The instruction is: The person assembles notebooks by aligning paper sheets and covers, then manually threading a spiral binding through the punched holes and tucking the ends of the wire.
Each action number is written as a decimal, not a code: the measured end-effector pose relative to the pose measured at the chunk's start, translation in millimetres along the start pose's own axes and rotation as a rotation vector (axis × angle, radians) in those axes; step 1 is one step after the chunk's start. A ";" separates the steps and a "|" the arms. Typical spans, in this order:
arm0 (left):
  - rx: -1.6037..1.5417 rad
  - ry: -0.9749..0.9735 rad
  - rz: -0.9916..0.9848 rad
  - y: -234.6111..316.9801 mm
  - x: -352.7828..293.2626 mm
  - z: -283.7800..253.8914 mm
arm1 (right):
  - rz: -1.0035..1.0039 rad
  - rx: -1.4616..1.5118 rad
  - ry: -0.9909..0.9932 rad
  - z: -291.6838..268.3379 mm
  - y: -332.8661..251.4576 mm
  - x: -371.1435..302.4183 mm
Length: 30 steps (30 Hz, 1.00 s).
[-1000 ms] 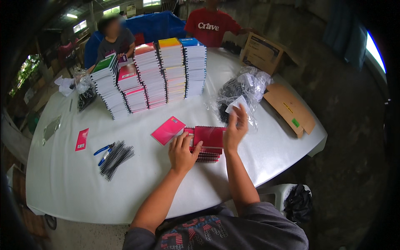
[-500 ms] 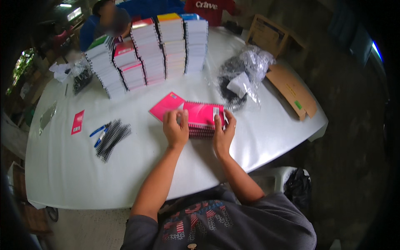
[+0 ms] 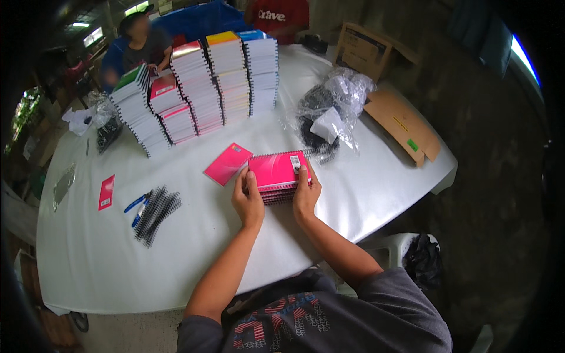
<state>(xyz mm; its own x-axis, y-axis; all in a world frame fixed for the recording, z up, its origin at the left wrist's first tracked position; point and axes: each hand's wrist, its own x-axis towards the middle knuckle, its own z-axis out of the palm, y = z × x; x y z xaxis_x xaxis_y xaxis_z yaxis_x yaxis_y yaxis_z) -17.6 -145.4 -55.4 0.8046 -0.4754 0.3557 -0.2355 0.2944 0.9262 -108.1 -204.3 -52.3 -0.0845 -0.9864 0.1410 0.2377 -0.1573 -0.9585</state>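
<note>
Left hand point(image 3: 247, 197) and right hand point(image 3: 306, 191) bracket a short stack of pink spiral notebooks point(image 3: 278, 175) at the near-middle of the white table point(image 3: 194, 259). Left fingers are curled onto the stack's left edge, right fingers curled over its right edge and front corner; both press the sides, squaring the pile. Stack sits flat on the table, not lifted.

Just left of the stack, touching or nearly so: a loose pink cover sheet point(image 3: 228, 163), flat, angled.

Further left on the table: a bundle of black spiral binding coils point(image 3: 156, 213), with blue pens point(image 3: 136, 207) beside it. Past those, a small red card point(image 3: 106, 192) lying flat.

Right of the stack, a bit beyond: a clear plastic bag of black coils point(image 3: 329, 112), with a white slip on it. Flat brown cardboard point(image 3: 403, 125) at the right table edge.

Mid-far: tall stacks of spiral notebooks point(image 3: 200, 88) in rows, with green, red, orange and blue covers on top. Another small clear bag of dark parts point(image 3: 107, 125) at far left.

Far side: an open cardboard box point(image 3: 360, 44), and a seated person in a dark shirt point(image 3: 138, 47) behind the stacks; a second person in a red shirt point(image 3: 276, 15) at the top edge.
</note>
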 end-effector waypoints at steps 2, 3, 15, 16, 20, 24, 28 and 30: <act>0.010 0.013 0.009 -1.9 0.6 0.1 | 0.005 -0.041 -0.007 3.8 0.3 7.2; 0.026 0.024 0.006 -4.3 1.5 -0.9 | 0.020 -0.090 -0.010 6.0 -0.4 9.0; 0.425 -0.021 0.211 -21.0 80.7 -40.0 | -0.097 -0.151 -0.057 -4.7 20.8 15.9; 0.441 -0.020 0.197 -20.0 87.4 -42.5 | -0.078 -0.156 -0.065 -5.6 19.2 12.1; 0.812 -0.475 0.215 -44.0 111.6 -47.3 | -0.224 -0.293 0.054 -5.7 5.9 10.1; 1.174 -0.668 0.066 -67.1 130.3 -40.8 | -0.405 -0.414 0.084 -4.1 -3.5 8.3; 1.229 -0.735 0.033 -43.2 122.0 -39.5 | -0.592 -0.424 0.055 -7.8 -12.7 7.4; 1.215 -0.738 0.041 -24.3 106.2 -54.3 | -0.739 -0.359 -0.029 -11.0 -11.0 0.7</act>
<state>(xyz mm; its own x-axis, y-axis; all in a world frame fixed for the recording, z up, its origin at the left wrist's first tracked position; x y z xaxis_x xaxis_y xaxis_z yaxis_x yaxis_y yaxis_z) 103.1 -158.0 -46.9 0.4103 -0.9118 0.0171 -0.8695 -0.3855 0.3087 -121.4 -202.8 -44.4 -0.0720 -0.6361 0.7683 -0.1940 -0.7466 -0.6363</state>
